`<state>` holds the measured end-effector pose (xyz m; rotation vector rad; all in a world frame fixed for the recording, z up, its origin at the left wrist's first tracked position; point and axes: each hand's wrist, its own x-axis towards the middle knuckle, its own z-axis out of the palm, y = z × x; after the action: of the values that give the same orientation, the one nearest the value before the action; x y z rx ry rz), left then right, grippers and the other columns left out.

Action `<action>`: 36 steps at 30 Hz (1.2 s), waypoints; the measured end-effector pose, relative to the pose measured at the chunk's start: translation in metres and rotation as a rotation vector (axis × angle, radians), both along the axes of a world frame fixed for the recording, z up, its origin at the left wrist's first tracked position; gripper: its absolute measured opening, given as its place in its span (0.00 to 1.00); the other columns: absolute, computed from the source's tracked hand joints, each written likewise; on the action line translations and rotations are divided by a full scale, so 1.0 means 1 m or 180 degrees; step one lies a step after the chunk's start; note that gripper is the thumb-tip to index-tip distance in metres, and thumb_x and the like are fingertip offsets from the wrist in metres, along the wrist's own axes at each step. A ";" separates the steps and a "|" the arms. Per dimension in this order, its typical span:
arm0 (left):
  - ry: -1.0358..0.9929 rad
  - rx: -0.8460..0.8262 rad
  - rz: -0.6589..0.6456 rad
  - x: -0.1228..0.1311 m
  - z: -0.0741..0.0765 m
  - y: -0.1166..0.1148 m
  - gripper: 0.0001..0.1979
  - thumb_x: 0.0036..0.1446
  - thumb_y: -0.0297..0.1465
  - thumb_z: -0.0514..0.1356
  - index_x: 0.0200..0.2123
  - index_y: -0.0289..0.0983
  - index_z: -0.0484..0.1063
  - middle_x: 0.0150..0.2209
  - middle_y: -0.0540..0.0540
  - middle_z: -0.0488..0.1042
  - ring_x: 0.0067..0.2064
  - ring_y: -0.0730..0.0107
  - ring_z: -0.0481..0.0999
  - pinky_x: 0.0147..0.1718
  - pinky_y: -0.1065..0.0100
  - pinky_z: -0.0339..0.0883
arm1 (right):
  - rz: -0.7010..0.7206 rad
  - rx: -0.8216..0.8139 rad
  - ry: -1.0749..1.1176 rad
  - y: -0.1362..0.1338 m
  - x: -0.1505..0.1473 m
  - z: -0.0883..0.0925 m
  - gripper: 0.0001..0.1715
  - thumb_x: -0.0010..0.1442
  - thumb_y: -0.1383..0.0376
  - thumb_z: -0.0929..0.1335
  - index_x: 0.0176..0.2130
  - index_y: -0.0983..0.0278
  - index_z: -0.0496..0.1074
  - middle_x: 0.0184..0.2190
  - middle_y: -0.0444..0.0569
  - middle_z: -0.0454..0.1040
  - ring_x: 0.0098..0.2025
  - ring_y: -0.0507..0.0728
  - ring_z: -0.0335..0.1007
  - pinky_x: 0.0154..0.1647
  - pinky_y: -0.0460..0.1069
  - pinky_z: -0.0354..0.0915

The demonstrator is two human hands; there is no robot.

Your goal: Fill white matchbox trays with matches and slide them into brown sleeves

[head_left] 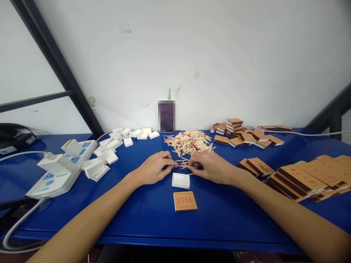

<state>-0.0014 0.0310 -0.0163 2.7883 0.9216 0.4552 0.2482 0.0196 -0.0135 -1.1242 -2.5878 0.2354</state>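
A loose heap of red-tipped matchsticks [192, 142] lies on the blue table, with a few strays in front of it. My left hand [157, 167] is closed, thumb and forefinger pinched at the ends of the stray matchsticks [183, 163]. From the other side, my right hand [208, 166] has its fingers curled and pinched on the same few sticks. Just below the hands sits a white inner matchbox tray [181, 180]. Closer to me is an orange matchbox sleeve [185, 201] with red lettering, lying flat.
White inner trays [105, 149] are scattered at the left, beside a white power strip [63, 168] with plugs and cables. Orange matchboxes [241, 133] are piled at the back right. More matchbox sleeves [304, 179] lie at the right. A blurred dark rectangle [166, 116] stands against the wall.
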 end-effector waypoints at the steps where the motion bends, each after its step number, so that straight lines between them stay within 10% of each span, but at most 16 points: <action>1: -0.0001 0.0006 0.0016 0.000 0.000 0.000 0.15 0.67 0.30 0.52 0.51 0.43 0.76 0.41 0.45 0.70 0.43 0.66 0.71 0.44 0.64 0.66 | -0.0019 0.0028 0.0014 0.000 0.001 0.000 0.09 0.64 0.64 0.64 0.33 0.63 0.71 0.29 0.45 0.72 0.31 0.53 0.64 0.33 0.48 0.55; 21: -0.0016 -0.0257 -0.0388 0.007 0.013 -0.019 0.12 0.59 0.37 0.58 0.39 0.36 0.76 0.36 0.45 0.72 0.39 0.64 0.70 0.44 0.61 0.62 | 0.0218 -0.0113 -0.0073 -0.007 0.001 0.010 0.06 0.60 0.67 0.66 0.32 0.63 0.73 0.29 0.45 0.73 0.30 0.52 0.63 0.32 0.47 0.54; 28: 0.0003 -0.0499 -0.0647 0.009 0.016 -0.023 0.12 0.58 0.36 0.58 0.40 0.36 0.76 0.34 0.46 0.73 0.36 0.66 0.70 0.41 0.62 0.61 | -0.0491 0.0050 0.0251 0.000 -0.001 0.000 0.10 0.63 0.59 0.65 0.36 0.62 0.73 0.28 0.44 0.73 0.29 0.51 0.63 0.30 0.47 0.53; 36: -0.0061 -0.0062 -0.0055 0.009 0.004 -0.012 0.14 0.67 0.32 0.49 0.47 0.38 0.74 0.35 0.46 0.74 0.38 0.66 0.71 0.40 0.64 0.63 | -0.0492 0.0005 0.0143 0.002 -0.005 -0.001 0.13 0.64 0.60 0.64 0.32 0.62 0.73 0.29 0.46 0.74 0.29 0.52 0.64 0.30 0.47 0.52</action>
<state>0.0079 0.0190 -0.0120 2.7672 0.8925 0.4669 0.2436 0.0213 -0.0147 -1.2955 -2.4471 0.2205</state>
